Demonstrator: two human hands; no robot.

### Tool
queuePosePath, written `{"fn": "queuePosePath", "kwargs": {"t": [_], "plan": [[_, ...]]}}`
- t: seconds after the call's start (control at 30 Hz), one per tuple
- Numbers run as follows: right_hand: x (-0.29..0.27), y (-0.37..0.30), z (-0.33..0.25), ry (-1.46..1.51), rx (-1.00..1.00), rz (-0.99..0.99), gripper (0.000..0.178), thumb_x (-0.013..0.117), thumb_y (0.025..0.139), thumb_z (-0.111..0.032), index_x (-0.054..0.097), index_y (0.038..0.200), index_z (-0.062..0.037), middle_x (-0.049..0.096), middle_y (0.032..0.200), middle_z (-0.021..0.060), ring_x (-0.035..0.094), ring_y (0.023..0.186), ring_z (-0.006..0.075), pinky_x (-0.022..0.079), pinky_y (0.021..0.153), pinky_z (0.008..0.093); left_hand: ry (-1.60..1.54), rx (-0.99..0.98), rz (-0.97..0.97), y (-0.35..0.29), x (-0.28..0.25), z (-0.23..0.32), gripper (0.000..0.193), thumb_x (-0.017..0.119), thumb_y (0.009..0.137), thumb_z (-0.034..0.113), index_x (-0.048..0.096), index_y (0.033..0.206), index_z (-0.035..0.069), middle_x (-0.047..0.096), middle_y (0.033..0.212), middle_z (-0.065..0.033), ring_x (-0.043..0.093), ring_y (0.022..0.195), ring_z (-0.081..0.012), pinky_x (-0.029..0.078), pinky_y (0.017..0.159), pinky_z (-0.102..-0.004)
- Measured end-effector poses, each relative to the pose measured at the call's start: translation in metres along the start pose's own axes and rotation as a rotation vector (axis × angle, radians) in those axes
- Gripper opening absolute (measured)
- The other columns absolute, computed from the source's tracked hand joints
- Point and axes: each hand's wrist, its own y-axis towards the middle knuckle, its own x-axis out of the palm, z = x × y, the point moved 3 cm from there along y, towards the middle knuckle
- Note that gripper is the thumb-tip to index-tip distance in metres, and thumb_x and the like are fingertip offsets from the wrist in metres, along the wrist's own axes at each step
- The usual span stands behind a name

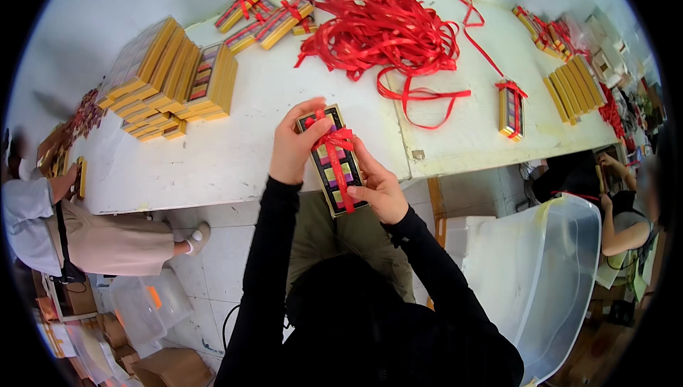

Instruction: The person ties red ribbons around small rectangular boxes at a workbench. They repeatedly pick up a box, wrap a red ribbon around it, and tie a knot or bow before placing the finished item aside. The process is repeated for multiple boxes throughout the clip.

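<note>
Between my hands is a slim gold-edged gift box (330, 171) with a window showing coloured pieces, tilted just past the table's front edge. A red ribbon (335, 154) runs along it and is tied in a bow near its upper part. My left hand (296, 141) grips the box's upper left side, its thumb on the ribbon above the bow. My right hand (380, 186) holds the lower right side, with the thumb by the ribbon's lower stretch. A big heap of loose red ribbons (388, 31) lies on the table beyond.
Stacked gold boxes (153, 74) stand at the left; several bow-tied boxes (267, 18) lie behind. One tied box (511, 111) and a row of boxes (573, 88) are at the right. A clear plastic bin (555, 280) sits by my right side. Other people work at both sides.
</note>
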Motion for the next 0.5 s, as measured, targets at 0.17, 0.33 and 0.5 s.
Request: {"fn": "queuePosePath", "kwargs": {"t": [0.17, 0.33, 0.5], "plan": [[0.004, 0.029, 0.023, 0.066, -0.043, 0.071, 0.079, 0.057, 0.079, 0.012, 0.02, 0.146, -0.0031, 0.043, 0.135, 0.0045, 0.05, 0.102, 0.0089, 0.042, 0.088, 0.0232, -0.461, 0.12, 0.085, -0.032, -0.014, -0.029, 0.052, 0.043, 0.098, 0.018, 0.025, 0.143, 0.003, 0.042, 0.137, -0.011, 0.046, 0.12, -0.0193, 0.04, 0.097, -0.0311], [0.006, 0.164, 0.013, -0.109, 0.108, 0.146, 0.069, 0.052, 0.078, 0.012, 0.031, 0.142, -0.0003, 0.056, 0.12, 0.0087, 0.057, 0.096, 0.0119, 0.048, 0.081, 0.0254, 0.068, 0.195, 0.393, -0.052, -0.075, -0.035, 0.055, 0.051, 0.093, 0.011, 0.028, 0.142, 0.003, 0.036, 0.141, -0.0111, 0.044, 0.122, -0.0222, 0.041, 0.096, -0.0346], [0.001, 0.318, -0.005, -0.152, -0.285, 0.414, 0.07, 0.065, 0.085, -0.016, 0.029, 0.143, -0.0006, 0.06, 0.114, 0.0125, 0.057, 0.091, 0.0132, 0.045, 0.074, 0.0229, 0.79, 0.45, 0.596, -0.024, -0.116, 0.011, 0.054, 0.059, 0.087, 0.01, 0.037, 0.137, 0.006, 0.03, 0.143, -0.0156, 0.04, 0.125, -0.0262, 0.042, 0.094, -0.0357]]}}
